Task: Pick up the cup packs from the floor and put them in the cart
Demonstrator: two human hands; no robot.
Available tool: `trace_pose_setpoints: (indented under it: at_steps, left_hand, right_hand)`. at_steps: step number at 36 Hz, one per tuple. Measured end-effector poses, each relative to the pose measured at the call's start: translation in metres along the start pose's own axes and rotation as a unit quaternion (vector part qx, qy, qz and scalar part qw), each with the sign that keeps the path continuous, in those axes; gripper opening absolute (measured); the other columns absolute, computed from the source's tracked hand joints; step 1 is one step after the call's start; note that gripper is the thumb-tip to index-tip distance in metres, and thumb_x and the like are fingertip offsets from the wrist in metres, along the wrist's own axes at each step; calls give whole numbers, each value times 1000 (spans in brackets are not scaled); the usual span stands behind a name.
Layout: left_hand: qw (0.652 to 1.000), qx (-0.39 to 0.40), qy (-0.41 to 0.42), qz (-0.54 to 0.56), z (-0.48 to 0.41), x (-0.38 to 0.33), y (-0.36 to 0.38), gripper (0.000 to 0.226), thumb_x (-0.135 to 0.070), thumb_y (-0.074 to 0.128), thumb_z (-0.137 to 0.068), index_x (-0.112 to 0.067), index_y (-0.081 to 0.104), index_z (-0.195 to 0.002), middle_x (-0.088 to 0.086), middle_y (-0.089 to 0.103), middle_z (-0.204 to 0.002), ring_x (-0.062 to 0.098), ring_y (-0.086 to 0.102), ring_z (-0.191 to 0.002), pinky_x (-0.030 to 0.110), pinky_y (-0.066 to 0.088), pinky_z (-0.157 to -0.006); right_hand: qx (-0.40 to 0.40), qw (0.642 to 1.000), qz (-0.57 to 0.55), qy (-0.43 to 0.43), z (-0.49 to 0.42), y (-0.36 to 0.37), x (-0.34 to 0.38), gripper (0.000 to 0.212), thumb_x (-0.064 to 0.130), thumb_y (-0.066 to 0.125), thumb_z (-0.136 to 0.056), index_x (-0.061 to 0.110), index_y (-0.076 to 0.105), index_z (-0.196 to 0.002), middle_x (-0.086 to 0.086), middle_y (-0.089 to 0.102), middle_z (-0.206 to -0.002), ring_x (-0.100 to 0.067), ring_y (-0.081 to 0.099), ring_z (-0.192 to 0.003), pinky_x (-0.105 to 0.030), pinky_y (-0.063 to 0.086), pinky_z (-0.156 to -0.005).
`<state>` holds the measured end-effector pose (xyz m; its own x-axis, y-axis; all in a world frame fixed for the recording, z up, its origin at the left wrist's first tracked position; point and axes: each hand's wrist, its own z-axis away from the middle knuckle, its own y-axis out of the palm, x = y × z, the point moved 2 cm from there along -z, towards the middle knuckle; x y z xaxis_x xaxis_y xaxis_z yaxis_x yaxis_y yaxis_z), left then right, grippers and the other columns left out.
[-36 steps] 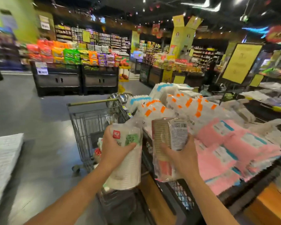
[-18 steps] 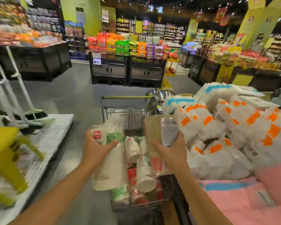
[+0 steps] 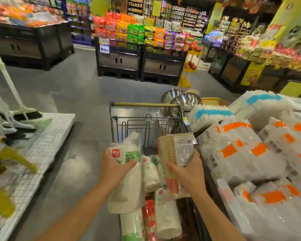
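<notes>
My left hand point(image 3: 114, 168) grips a white cup pack point(image 3: 127, 186) with a red and green label, held upright over the cart's near left side. My right hand point(image 3: 189, 173) holds a brown ribbed cup pack point(image 3: 174, 150) with a white barcode label, above the cart's right side. The wire cart point(image 3: 144, 122) stands straight ahead with its handle bar at the far end. Inside it lie several cup packs point(image 3: 151, 173), white ones and red ones, stacked lengthwise below both hands.
A display table point(image 3: 250, 162) piled with white plastic-wrapped packs with orange and blue marks presses against the cart's right. Steel bowls point(image 3: 184, 100) sit beyond the handle. A low white platform point(image 3: 47, 136) with brooms and yellow items lies left. Snack shelves point(image 3: 141, 54) stand across the grey aisle.
The view has swung left and centred on the cart. Both hands have carried their packs from beside the display table to directly above the cart basket.
</notes>
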<state>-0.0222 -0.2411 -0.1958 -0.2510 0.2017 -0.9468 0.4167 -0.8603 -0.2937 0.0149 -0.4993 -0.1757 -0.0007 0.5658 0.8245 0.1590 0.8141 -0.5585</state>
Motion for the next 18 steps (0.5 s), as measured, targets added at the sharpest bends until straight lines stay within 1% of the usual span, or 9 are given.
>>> trace_pose_setpoints:
  at_steps: [2, 3, 5, 8, 10, 12, 14, 16, 18]
  left_hand:
    - [1000, 2, -11, -8, -18, 4, 10, 73, -25, 91, -69, -23, 37, -118, -14, 48, -100, 1, 53, -84, 17, 39, -60]
    - [1000, 3, -14, -5, -20, 5, 13, 73, -24, 90, -70, -25, 35, -118, -16, 46, -98, 0, 52, -82, 17, 38, -59]
    - [1000, 3, -24, -14, -39, 13, 26, 75, -23, 91, -70, -27, 33, -118, -17, 45, -98, -1, 53, -82, 18, 40, -60]
    - [999, -5, -48, -23, -71, 25, 50, 80, -25, 93, -65, -29, 33, -117, -12, 50, -103, 5, 58, -85, 21, 45, -62]
    - [997, -5, -71, -39, -89, 34, 66, 81, -29, 94, -62, -26, 36, -117, -7, 54, -105, 8, 60, -85, 23, 46, -61]
    - [994, -9, -88, -56, -105, 47, 82, 84, -38, 94, -56, -26, 38, -117, -5, 54, -107, 10, 61, -86, 26, 51, -65]
    - [992, -15, -108, -64, -123, 61, 96, 90, -52, 89, -45, -33, 39, -117, -5, 56, -109, 12, 64, -88, 34, 58, -71]
    - [988, -13, -131, -76, -140, 78, 111, 87, -53, 86, -43, -40, 38, -114, -6, 58, -109, 12, 67, -86, 38, 61, -70]
    - [984, -13, -150, -92, -159, 99, 126, 88, -55, 84, -42, -43, 36, -115, -5, 57, -111, 13, 66, -87, 40, 61, -72]
  right_hand:
    - [5, 1000, 15, 17, -17, 10, -9, 94, 64, 91, -56, 37, 42, -132, 10, 55, -125, -11, 57, -113, -40, 54, -95]
    - [11, 999, 21, 24, -20, 12, -12, 100, 68, 90, -54, 35, 42, -136, 10, 55, -126, -10, 57, -113, -40, 54, -95]
    - [18, 998, 35, 40, -38, 24, -24, 112, 80, 84, -47, 36, 40, -141, 10, 57, -127, -11, 60, -114, -44, 57, -95]
    - [35, 996, 52, 64, -69, 44, -39, 116, 82, 80, -46, 35, 36, -143, 9, 55, -129, -13, 59, -115, -48, 58, -93]
    - [50, 994, 61, 77, -89, 58, -49, 117, 81, 79, -47, 36, 33, -145, 10, 52, -132, -14, 57, -119, -50, 56, -96]
    - [69, 991, 75, 91, -110, 74, -64, 118, 80, 79, -47, 36, 31, -145, 9, 51, -135, -15, 55, -122, -51, 55, -98]
    - [84, 988, 77, 107, -131, 91, -79, 116, 80, 79, -46, 36, 33, -143, 7, 52, -134, -18, 57, -121, -51, 55, -96]
    - [98, 985, 85, 116, -150, 108, -93, 114, 77, 80, -46, 35, 34, -142, 5, 54, -130, -20, 58, -118, -51, 56, -93]
    - [110, 981, 97, 124, -167, 126, -108, 114, 73, 82, -50, 31, 35, -144, 2, 54, -130, -23, 59, -117, -49, 56, -92]
